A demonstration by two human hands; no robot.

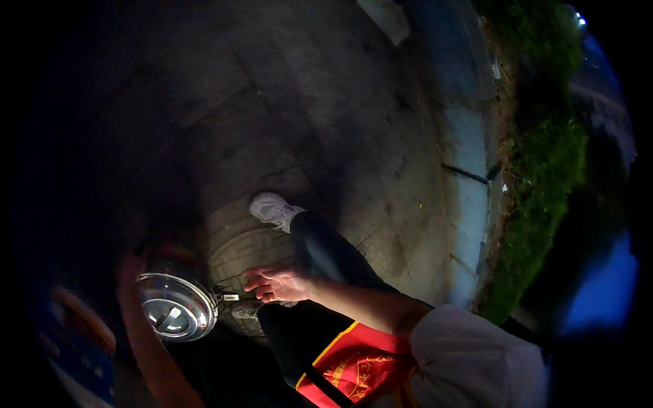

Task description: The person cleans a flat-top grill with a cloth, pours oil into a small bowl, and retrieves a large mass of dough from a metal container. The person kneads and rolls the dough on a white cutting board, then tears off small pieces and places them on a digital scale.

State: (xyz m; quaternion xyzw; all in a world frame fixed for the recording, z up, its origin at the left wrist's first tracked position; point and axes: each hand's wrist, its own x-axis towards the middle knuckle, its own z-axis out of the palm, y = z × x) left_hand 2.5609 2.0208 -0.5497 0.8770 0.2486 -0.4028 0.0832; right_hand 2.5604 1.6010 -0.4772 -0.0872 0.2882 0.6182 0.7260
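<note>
My right hand reaches out above the pavement, fingers apart and slightly bent, with nothing in it. Just left of its fingertips is a metal clasp on a round, clear-lidded container. The lid is glossy, has a pale rim and catches bright reflections; the container's far part sinks into shadow. Along its left side runs my left forearm. My left hand is dim and blurred at the container's far side, so its grip on it cannot be made out.
My white shoes stand on dark paving, near a round cover. A pale kerb and grass run along the right. A blue printed object is at lower left. A red garment with yellow writing hangs at my front.
</note>
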